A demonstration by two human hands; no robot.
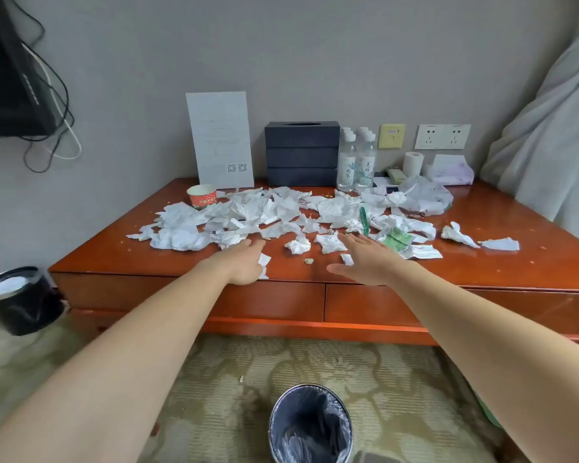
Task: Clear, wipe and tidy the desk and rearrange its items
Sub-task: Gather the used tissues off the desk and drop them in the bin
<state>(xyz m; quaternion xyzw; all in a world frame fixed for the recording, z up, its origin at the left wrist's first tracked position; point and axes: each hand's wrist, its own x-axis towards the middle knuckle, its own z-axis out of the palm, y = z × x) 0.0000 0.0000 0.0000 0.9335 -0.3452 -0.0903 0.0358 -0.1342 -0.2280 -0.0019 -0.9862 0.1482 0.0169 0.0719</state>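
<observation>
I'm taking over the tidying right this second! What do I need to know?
Left hand: open, at the near edge of the crumpled tissues, gripping nothing.
Right hand: open, palm down, over the desk.
Things: the tissues, green wrappers and a paper cup litter the desk; the lined bin stands on the floor in front.
Done: nothing cleared that shows.
Left: bin the litter, wipe, straighten the tissue box and water bottles.
</observation>
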